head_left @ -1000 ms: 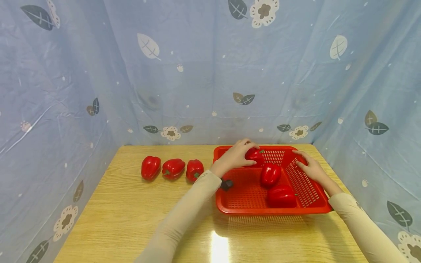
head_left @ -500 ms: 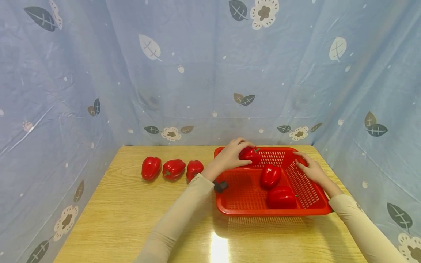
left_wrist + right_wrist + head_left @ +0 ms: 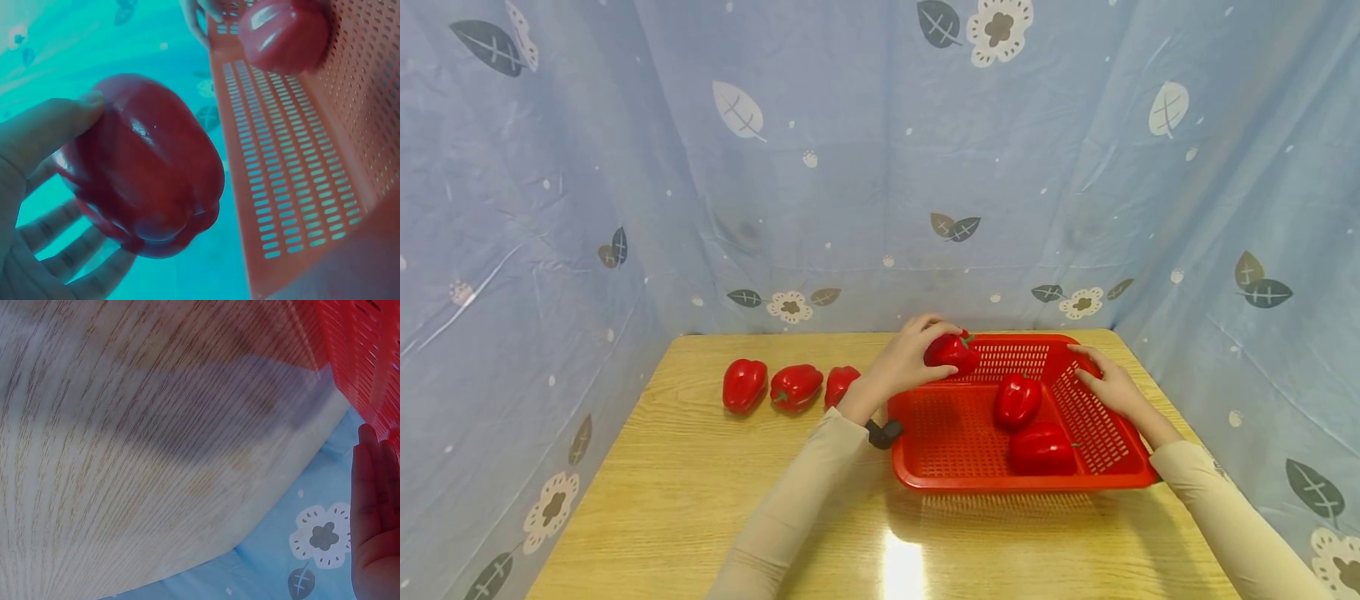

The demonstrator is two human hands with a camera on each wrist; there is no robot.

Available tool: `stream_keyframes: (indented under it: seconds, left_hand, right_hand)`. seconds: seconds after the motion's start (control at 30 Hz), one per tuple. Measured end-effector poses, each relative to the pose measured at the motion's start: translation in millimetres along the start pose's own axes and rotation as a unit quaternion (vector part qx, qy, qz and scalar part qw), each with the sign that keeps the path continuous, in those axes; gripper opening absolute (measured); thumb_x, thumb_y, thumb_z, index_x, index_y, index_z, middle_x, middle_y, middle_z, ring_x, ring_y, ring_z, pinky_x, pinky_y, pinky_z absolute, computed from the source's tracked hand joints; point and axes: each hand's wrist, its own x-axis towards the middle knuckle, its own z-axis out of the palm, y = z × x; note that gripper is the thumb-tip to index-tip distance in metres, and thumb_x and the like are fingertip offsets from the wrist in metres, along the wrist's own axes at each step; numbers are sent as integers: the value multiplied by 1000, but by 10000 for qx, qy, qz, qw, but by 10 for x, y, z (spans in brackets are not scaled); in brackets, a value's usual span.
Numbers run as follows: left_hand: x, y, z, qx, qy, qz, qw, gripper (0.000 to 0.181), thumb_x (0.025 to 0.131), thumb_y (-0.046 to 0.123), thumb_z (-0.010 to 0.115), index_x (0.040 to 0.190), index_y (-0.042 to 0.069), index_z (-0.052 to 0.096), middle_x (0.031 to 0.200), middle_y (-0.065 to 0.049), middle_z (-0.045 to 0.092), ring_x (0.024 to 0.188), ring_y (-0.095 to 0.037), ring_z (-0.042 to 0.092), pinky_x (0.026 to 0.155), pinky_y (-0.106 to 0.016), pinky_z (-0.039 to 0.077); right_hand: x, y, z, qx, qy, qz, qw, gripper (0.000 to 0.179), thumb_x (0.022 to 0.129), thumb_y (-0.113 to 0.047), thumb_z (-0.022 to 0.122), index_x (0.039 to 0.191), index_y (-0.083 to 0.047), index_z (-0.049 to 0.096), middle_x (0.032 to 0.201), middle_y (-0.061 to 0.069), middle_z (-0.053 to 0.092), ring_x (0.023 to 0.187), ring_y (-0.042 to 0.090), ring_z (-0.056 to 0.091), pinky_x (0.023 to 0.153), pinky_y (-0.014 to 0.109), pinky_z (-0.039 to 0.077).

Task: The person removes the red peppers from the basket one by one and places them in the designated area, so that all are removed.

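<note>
A red bell pepper (image 3: 951, 354) with a green stem is in my left hand (image 3: 901, 362), which grips it over the back left of the red plastic basket (image 3: 1026, 483). In the left wrist view, thumb and fingers hold that pepper (image 3: 147, 169) from opposite sides, beside the slotted basket wall (image 3: 294, 181). My right hand (image 3: 1112, 387) holds the basket's right rim near the back corner, thumb inside; the right wrist view shows its fingers (image 3: 369, 487) extended along the outer wall. Two more red bell peppers, one behind (image 3: 1017, 402) and one in front (image 3: 1042, 448), lie inside the basket.
Left of the basket, three red bell peppers stand in a row on the wooden table (image 3: 700, 500): one at left (image 3: 745, 386), one in the middle (image 3: 796, 387), and one (image 3: 840, 383) partly behind my left forearm. A blue patterned curtain (image 3: 820, 192) encloses the table's back and sides.
My left hand has moved left with the bell pepper, from over the basket's back middle toward its back left corner. The right hand and the basket have stayed put.
</note>
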Motion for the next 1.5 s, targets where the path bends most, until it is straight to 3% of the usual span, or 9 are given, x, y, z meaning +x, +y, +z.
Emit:
stream_keyframes:
  seconds: [0.1,0.2,0.3,0.53,0.8,1.5]
  left_hand:
    - [-49,-9,-35,-66,42,30,10000,49,80,31,72,125,24,53,126,0,46,116,-19,43,95,-37,46]
    - [-98,-15,-69,-88,74,19,9999,50,80,31,72,126,24,53,127,0,46,118,-18,44,109,-44,31]
    - [-149,-11,-117,-132,143,34,9998,50,80,30,73,126,24,53,128,0,45,119,-18,44,113,-47,17]
    - [-280,-11,-225,-174,289,0,9994,51,80,31,73,126,24,53,130,0,45,120,-18,41,94,-36,47]
    - [-425,-93,-281,-43,527,52,9986,51,79,32,73,125,23,54,129,2,45,124,-18,39,96,-38,45]
    - [-885,-360,-357,-92,868,-466,9951,51,77,31,75,124,22,56,129,-1,48,119,-20,45,95,-40,46]
  right_hand:
    - [0,-4,-5,-8,-19,40,10000,45,97,-16,46,140,-6,35,125,32,46,90,38,54,77,49,44]
    - [-3,-11,-9,-22,-64,118,9999,45,97,-17,45,140,-6,35,124,32,47,85,35,56,73,46,46]
    - [-5,-17,-10,-18,-72,136,9999,45,97,-17,46,140,-6,35,124,32,47,85,35,56,73,45,46]
    - [-13,-31,-7,22,0,11,10000,45,97,-15,46,139,-5,36,126,32,45,90,39,53,78,51,44]
    - [-15,-30,-8,-31,69,-13,10000,44,96,-14,46,138,-5,37,125,31,47,95,42,52,80,54,41]
    - [-11,-29,-14,19,11,-54,10000,45,97,-16,46,139,-5,36,128,31,44,102,47,49,83,60,39]
